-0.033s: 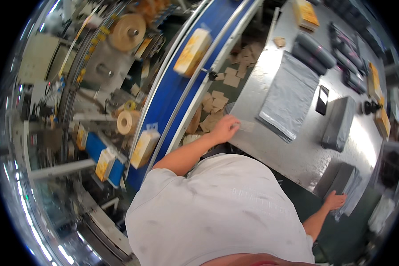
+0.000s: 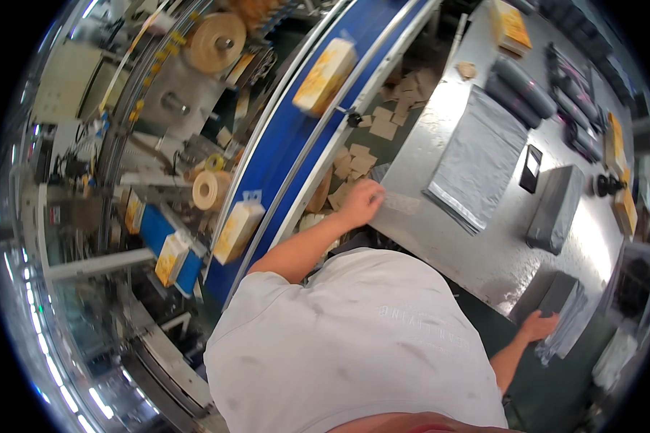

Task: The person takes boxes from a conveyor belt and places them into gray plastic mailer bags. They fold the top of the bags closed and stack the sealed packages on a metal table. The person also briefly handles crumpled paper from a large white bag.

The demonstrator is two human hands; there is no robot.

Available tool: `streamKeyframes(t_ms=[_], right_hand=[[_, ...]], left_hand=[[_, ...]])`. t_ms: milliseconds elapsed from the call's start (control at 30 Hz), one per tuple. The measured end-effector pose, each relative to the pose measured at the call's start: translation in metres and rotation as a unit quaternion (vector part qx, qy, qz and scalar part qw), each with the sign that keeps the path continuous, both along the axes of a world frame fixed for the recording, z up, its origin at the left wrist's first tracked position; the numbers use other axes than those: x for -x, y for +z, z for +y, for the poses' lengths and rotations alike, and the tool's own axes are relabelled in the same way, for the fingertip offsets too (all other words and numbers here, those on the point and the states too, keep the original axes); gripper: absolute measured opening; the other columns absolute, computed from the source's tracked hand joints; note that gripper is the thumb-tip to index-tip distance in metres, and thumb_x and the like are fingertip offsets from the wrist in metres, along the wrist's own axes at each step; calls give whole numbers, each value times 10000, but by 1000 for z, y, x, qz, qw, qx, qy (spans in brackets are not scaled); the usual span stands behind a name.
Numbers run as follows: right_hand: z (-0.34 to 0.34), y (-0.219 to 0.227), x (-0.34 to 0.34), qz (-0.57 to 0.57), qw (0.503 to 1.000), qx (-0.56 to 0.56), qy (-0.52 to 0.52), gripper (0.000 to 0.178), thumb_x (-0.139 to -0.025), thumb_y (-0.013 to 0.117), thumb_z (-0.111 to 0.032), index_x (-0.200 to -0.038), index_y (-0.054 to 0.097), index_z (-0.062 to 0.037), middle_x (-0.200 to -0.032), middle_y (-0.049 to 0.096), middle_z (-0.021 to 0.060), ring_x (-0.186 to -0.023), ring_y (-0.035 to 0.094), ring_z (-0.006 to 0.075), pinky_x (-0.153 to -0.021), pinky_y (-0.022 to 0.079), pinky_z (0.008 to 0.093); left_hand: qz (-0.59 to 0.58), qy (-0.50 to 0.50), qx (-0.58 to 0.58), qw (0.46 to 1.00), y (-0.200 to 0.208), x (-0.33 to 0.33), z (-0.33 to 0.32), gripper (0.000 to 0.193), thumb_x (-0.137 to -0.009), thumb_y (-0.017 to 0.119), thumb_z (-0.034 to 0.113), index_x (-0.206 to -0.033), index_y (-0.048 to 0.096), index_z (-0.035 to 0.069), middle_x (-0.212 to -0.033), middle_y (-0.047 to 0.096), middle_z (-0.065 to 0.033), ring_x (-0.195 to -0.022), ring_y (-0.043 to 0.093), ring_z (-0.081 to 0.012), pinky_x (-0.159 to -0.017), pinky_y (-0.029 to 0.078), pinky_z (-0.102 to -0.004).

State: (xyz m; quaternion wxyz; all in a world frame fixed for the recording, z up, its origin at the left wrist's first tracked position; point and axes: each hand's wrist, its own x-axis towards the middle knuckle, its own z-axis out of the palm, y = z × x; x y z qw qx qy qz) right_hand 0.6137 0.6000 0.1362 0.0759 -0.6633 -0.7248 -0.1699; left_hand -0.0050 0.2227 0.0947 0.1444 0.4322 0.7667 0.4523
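My left hand (image 2: 363,203) is over the near left corner of the metal table (image 2: 430,234), its fingers loosely curled and nothing visible in them. My right hand (image 2: 540,327) grips the near end of a package in grey plastic (image 2: 552,297), which lies at the table's near right edge with loose film hanging over. What the fingers do on its underside is hidden. Between the hands, a stack of flat grey plastic bags (image 2: 477,166) lies on the table. To its right are a phone (image 2: 531,168) and another long grey wrapped package (image 2: 555,209).
A blue conveyor belt (image 2: 285,144) runs along my left, carrying a white-and-yellow pack (image 2: 325,76) and a second such pack (image 2: 240,231). Cardboard scraps (image 2: 355,164) lie between belt and table. Dark rolled packages (image 2: 520,90) and a black knobbed object (image 2: 607,184) stand on the table.
The whole view has shifted slightly. My left hand has drawn a little left from the table corner, its fingers more curled. My right hand remains on the grey package.
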Motion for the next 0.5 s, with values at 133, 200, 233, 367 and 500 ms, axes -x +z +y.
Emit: streamKeyframes(t_ms=[133, 200, 233, 367, 500], right_hand=[[-91, -89, 105, 145, 925, 147, 320, 474, -855, 687, -79, -1313, 625, 29, -1404, 616, 237, -1359, 527, 438, -1195, 380, 538], [-155, -87, 184, 120, 918, 213, 313, 522, -855, 679, -76, -1357, 586, 30, -1518, 490, 310, -1434, 431, 490, -1213, 349, 562], [-170, -86, 204, 138, 930, 186, 287, 534, -844, 677, -66, -1357, 572, 36, -1541, 448, 327, -1434, 415, 504, -1213, 341, 570], [-157, -70, 227, 154, 934, 207, 248, 514, -820, 700, -54, -1320, 597, 9, -1496, 496, 293, -1384, 458, 483, -1187, 368, 556], [-124, -58, 204, 171, 917, 270, 238, 385, -808, 725, -52, -1185, 659, -16, -1382, 604, 219, -1297, 556, 430, -1126, 443, 496]], left_hand=[[112, 236, 92, 961, -35, 72, -95, 363, -843, 728, 52, -1200, 664, 49, -1248, 658, -196, -1198, 598, -414, -1043, 477, -500], [127, 350, 193, 908, -45, 103, -153, 468, -816, 742, 48, -1269, 624, 45, -1341, 625, -194, -1268, 561, -421, -1090, 448, -517], [152, 382, 265, 872, -48, 120, -186, 536, -774, 779, 67, -1285, 622, 47, -1322, 620, -179, -1283, 557, -405, -1082, 466, -522], [22, 491, 520, 699, -40, 145, -265, 705, -846, 790, 139, -1494, 515, 94, -1632, 417, -120, -1487, 409, -380, -1162, 444, -518], [19, 397, 585, 707, -42, 175, -254, 666, -855, 783, 178, -1476, 554, 101, -1683, 369, -84, -1565, 307, -389, -1193, 415, -532]])
